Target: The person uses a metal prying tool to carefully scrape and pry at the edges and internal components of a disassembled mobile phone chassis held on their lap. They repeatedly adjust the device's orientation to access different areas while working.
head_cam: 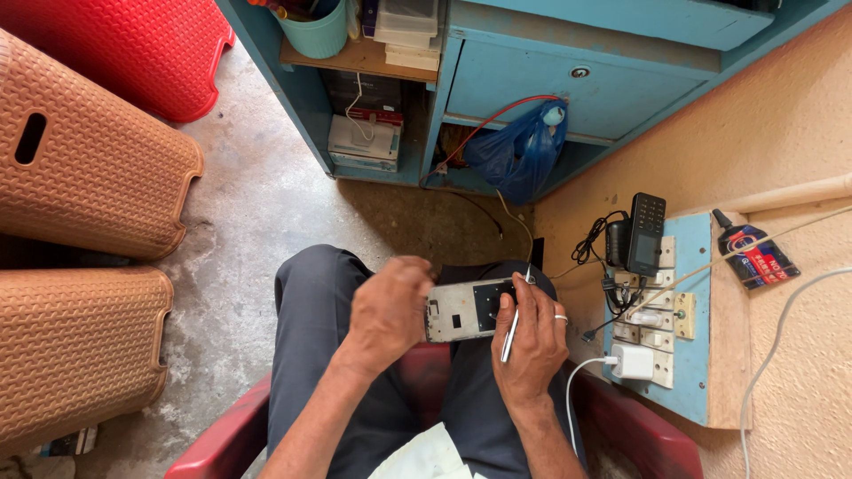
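Both hands are closed: an opened phone frame point(466, 310) is gripped by the left hand point(388, 306). Silver tweezers point(515, 321) are pinched in the right hand point(532, 341), against the frame's edge.

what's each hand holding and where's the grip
The left hand holds an opened phone by its left end. The right hand steadies its right end and holds a thin metal tool mid-shaft.
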